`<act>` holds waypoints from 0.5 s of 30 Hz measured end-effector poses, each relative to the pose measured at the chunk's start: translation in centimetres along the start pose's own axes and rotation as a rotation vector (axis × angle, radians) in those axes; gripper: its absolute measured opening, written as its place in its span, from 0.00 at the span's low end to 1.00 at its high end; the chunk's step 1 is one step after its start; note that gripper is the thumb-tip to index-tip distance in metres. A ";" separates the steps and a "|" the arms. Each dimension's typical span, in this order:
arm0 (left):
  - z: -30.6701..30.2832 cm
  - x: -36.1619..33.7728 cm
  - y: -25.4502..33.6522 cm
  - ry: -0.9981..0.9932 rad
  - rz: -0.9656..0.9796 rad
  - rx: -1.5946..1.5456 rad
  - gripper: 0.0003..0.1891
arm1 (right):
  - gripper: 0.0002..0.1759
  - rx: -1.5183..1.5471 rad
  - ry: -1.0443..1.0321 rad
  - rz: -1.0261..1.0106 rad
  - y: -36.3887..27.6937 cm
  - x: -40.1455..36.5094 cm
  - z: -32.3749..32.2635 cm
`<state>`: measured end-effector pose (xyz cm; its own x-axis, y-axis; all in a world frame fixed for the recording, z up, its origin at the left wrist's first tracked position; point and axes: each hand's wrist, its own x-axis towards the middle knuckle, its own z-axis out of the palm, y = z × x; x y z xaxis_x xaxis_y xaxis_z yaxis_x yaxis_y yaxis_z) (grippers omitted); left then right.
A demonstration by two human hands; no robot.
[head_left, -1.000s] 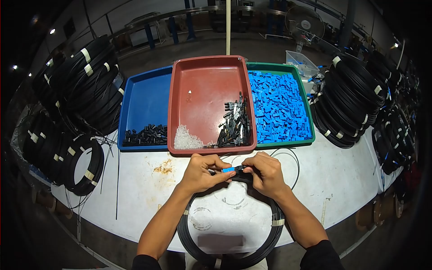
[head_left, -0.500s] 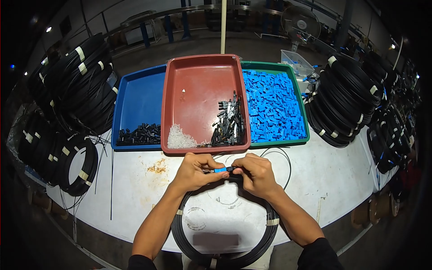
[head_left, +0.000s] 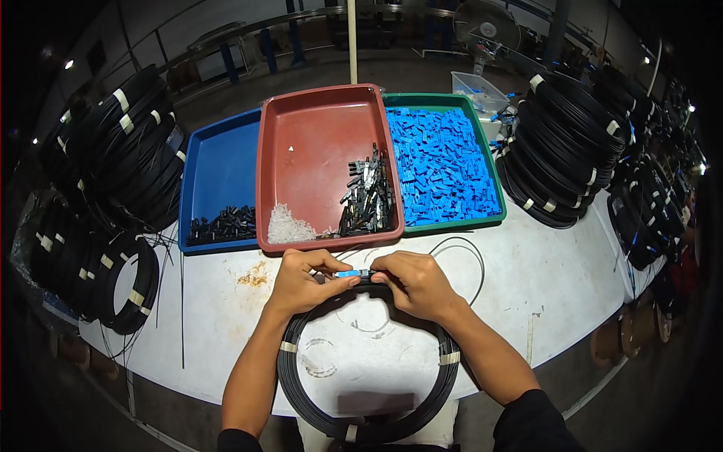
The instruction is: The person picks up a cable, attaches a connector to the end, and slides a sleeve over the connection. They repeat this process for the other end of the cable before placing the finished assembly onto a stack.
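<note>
Blue plastic shows between the fingers of my two bare hands as I work the rig from afar, at a white table [head_left: 501,324] in a dim workshop. My left hand [head_left: 301,282] clamps the blue connector [head_left: 346,274] between thumb and fingertips, while my right hand [head_left: 416,282] pinches the dark end piece [head_left: 367,276] in line with it, the fingertips of both hands close together. The pair is held just above the far side of a black cable coil [head_left: 290,384], which is bound with pale tape and reaches past the table's near edge. A thin cable loop [head_left: 483,275] curves across the table beside my right hand. Beyond my hands stand three trays: the red tray [head_left: 316,169] in the middle, with clear bits [head_left: 286,227] and black clips [head_left: 369,197]; the blue tray [head_left: 218,166] on the left, with short black pieces [head_left: 226,226]; and the green tray [head_left: 490,169] on the right, spread with blue pieces [head_left: 440,166]. Stacked coils flank them, one stack at left [head_left: 124,162] and another at right [head_left: 561,154], near a clear box [head_left: 474,90]
</note>
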<state>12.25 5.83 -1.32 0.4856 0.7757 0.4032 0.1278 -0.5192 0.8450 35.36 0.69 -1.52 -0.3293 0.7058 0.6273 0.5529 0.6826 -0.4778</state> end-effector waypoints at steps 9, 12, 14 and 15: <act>0.2 0.2 0.0 -0.020 0.108 0.034 0.09 | 0.08 -0.002 0.020 -0.041 0.5 0.0 -0.3; 0.3 0.4 0.5 -0.012 0.102 0.024 0.08 | 0.07 -0.027 0.027 -0.042 0.2 0.4 -0.9; 0.3 0.2 0.5 -0.019 0.095 0.036 0.08 | 0.07 -0.025 0.007 -0.029 0.2 0.1 -0.4; 0.3 0.1 0.3 -0.014 0.093 0.032 0.08 | 0.07 -0.026 -0.007 -0.017 0.2 0.1 -0.3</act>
<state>12.62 5.65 -1.11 0.5087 0.7186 0.4742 0.1095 -0.6003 0.7922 35.65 0.82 -1.42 -0.3436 0.6956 0.6309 0.5672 0.6892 -0.4509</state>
